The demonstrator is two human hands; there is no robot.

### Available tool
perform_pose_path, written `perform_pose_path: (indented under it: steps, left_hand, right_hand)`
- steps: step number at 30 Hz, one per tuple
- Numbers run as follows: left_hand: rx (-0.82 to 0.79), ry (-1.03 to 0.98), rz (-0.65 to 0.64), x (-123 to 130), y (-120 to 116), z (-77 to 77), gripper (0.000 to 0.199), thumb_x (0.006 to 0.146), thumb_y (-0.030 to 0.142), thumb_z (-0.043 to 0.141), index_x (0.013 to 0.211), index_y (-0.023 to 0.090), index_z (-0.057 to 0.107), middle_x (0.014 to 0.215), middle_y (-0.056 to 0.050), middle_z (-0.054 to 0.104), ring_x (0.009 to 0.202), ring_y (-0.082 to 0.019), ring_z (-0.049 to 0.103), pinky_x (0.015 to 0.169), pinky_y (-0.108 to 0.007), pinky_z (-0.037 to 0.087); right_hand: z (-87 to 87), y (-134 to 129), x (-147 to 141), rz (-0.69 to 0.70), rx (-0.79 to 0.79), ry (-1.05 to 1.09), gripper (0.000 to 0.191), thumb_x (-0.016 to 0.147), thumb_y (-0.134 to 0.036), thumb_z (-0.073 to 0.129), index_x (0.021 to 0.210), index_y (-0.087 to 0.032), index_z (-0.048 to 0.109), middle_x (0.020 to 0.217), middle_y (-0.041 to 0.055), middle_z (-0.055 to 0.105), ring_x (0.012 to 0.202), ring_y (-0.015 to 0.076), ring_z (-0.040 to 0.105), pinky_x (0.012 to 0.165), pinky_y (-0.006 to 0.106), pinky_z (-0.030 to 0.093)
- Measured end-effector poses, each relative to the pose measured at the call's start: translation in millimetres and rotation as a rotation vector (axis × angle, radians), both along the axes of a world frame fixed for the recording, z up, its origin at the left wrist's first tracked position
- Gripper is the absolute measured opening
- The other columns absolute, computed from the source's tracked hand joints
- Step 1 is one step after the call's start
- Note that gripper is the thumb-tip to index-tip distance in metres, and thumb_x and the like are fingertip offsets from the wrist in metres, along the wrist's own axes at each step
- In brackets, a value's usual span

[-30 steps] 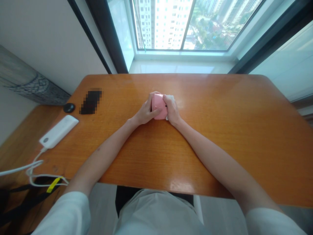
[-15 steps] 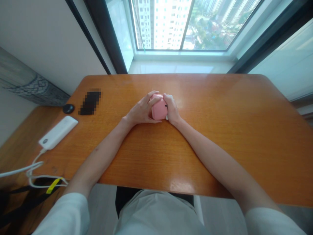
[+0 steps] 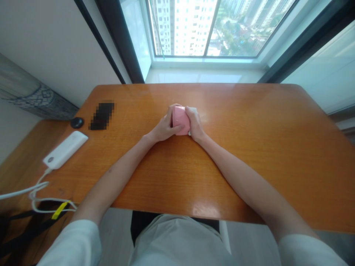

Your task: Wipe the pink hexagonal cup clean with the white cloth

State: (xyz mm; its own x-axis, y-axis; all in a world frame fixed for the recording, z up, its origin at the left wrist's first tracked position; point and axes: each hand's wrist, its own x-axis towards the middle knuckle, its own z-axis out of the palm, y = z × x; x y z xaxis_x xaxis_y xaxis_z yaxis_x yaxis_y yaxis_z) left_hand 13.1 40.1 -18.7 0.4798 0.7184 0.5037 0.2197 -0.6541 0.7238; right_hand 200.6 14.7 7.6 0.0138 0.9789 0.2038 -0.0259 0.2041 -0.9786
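Observation:
A small pink object [image 3: 179, 116] with a rounded, box-like shape is held between both hands over the wooden table [image 3: 177, 177], near its middle. My left hand [image 3: 165, 128] wraps its left side, thumb lying across the near face and fingers behind it. On the right side, my right hand [image 3: 196, 125] grips the same object, its thumb at the top edge. A bit of something white [image 3: 189, 133] shows at the object's lower right, between it and my right palm. The fingers on the far side are mostly hidden.
At the left stand a white power strip or box [image 3: 66, 149] with a white cable [image 3: 34, 194], a round black item [image 3: 77, 122] and a dark pixelated item [image 3: 102, 116]. A yellow tag [image 3: 59, 210] hangs by the cable. Behind the table is a window [image 3: 205, 62].
My left hand has shifted its hold: its thumb has moved up onto the near face, and its fingers have left the top for the far side. My right hand stays almost still.

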Motion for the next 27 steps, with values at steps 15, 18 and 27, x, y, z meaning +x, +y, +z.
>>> perform_pose_path:
  steps: [15, 18, 27]
  left_hand:
    - [0.299, 0.077, -0.052, -14.2, 10.3, -3.2, 0.131, 0.083, 0.093, 0.091, 0.184, 0.037, 0.029, 0.19, -0.021, 0.036, 0.178, -0.047, 0.043, 0.142, -0.072, 0.046]
    - [0.348, 0.224, -0.044, -21.8, 15.0, 0.6, 0.139, 0.073, 0.096, 0.095, 0.183, 0.037, 0.034, 0.19, -0.022, 0.037, 0.176, -0.05, 0.045, 0.141, -0.076, 0.047]
    - [0.413, 0.132, 0.011, -14.4, 15.7, -3.3, 0.122, 0.079, 0.086, 0.097, 0.175, 0.032, 0.045, 0.171, -0.019, 0.058, 0.163, -0.045, 0.062, 0.135, -0.066, 0.057]
  right_hand:
    - [3.7, 1.0, -0.6, -0.029, 0.009, -0.024, 0.076, 0.099, -0.101, 0.048, 0.083, -0.028, 0.059, 0.087, 0.0009, 0.057, 0.084, 0.0193, 0.058, 0.077, 0.036, 0.054]
    - [3.1, 2.2, -1.3, -0.043, 0.003, -0.027, 0.078, 0.099, -0.102, 0.046, 0.085, -0.027, 0.06, 0.088, 0.0006, 0.057, 0.086, 0.019, 0.058, 0.08, 0.036, 0.054]
    - [-4.8, 5.7, -1.4, -0.03, 0.027, 0.021, 0.074, 0.098, -0.099, 0.055, 0.086, -0.027, 0.062, 0.088, -0.0003, 0.06, 0.085, 0.0186, 0.06, 0.081, 0.036, 0.054]
